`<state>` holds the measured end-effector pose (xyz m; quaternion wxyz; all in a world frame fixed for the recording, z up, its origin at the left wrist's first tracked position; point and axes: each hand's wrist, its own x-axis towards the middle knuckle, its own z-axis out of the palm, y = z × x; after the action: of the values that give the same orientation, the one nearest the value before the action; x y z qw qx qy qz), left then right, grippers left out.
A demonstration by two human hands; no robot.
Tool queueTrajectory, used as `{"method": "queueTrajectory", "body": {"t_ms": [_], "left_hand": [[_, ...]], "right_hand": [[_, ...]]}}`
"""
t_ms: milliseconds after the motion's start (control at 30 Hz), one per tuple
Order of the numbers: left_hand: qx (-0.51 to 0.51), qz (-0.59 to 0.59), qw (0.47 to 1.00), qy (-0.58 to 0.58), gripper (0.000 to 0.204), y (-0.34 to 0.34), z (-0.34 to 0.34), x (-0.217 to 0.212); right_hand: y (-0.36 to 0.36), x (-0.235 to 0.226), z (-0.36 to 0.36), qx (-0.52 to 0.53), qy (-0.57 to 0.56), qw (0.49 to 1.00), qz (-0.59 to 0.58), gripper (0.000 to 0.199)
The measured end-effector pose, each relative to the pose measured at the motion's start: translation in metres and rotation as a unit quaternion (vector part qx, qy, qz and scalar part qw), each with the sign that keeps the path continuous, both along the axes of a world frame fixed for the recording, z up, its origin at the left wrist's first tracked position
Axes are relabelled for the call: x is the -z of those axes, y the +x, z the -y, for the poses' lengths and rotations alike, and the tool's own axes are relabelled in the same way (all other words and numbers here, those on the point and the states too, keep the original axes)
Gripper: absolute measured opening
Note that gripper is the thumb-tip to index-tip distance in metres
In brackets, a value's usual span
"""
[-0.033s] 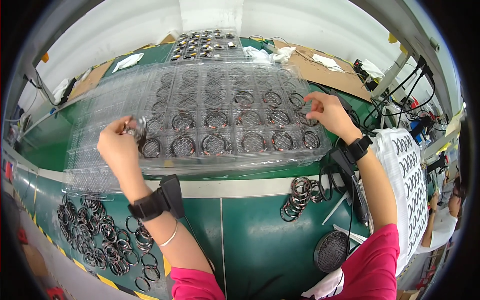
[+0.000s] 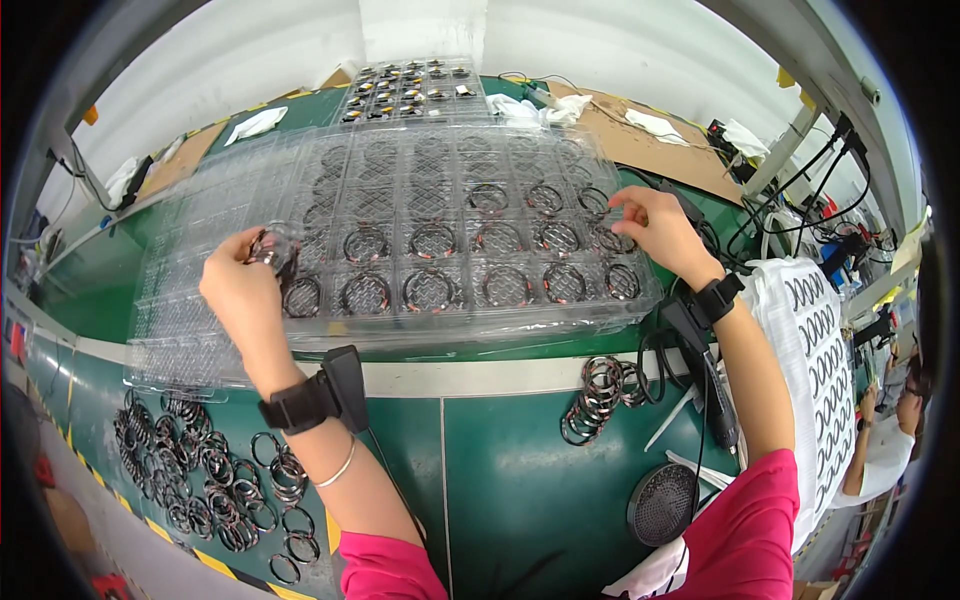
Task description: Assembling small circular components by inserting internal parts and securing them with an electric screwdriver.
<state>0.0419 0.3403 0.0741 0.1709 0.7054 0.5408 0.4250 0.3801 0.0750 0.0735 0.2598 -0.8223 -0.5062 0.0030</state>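
Note:
My left hand [image 2: 240, 285] is closed around a small bunch of dark rings [image 2: 275, 250], held over the left side of a clear plastic tray [image 2: 460, 318]. Dark rings with reddish marks lie singly in many of the tray's pockets, such as one ring [image 2: 430, 288] in the nearest row. At the tray's right edge, my right hand [image 2: 655, 222] hovers with thumb and forefinger apart. Its fingertips are beside a ring [image 2: 610, 238] in the right-hand column; whether they touch it I cannot tell.
Many loose rings [image 2: 210, 470] lie in a heap at the front left, with another cluster [image 2: 598, 395] at front centre-right. Further clear trays [image 2: 200, 240] extend left. A filled tray [image 2: 410, 90] stands behind. Cables, a black mesh disc [image 2: 662, 503] and a patterned white sheet [image 2: 800, 300] are right.
My left hand has moved slightly to the right and up with the rings. My right hand stays in nearly the same place.

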Motion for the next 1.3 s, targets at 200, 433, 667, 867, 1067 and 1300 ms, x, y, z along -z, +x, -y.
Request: {"method": "queueTrajectory", "body": {"t_ms": [200, 433, 667, 867, 1067, 1300], "left_hand": [[-0.006, 0.05, 0.998, 0.031, 0.034, 0.013, -0.021, 0.018], [0.029, 0.053, 0.998, 0.016, 0.036, -0.003, -0.04, 0.008], [0.209, -0.117, 0.969, 0.06, 0.032, 0.043, -0.13, 0.008], [0.301, -0.122, 0.946, 0.018, 0.037, 0.05, -0.136, 0.005], [0.3, -0.204, 0.931, 0.031, 0.041, 0.071, -0.114, -0.012], [0.344, -0.301, 0.889, 0.027, 0.035, 0.103, -0.077, -0.001]], "right_hand": [[-0.025, -0.008, 0.017, -0.04, 0.042, 0.996, 0.062, 0.014], [-0.118, -0.029, 0.055, -0.18, -0.051, 0.981, -0.058, 0.016], [-0.167, 0.045, 0.082, -0.226, -0.148, 0.961, 0.057, 0.039], [-0.163, 0.051, 0.086, -0.252, -0.125, 0.959, 0.028, 0.029], [-0.129, 0.043, 0.084, -0.152, -0.094, 0.984, -0.027, 0.046], [-0.136, 0.038, 0.07, -0.123, -0.187, 0.975, 0.014, 0.048]]}}
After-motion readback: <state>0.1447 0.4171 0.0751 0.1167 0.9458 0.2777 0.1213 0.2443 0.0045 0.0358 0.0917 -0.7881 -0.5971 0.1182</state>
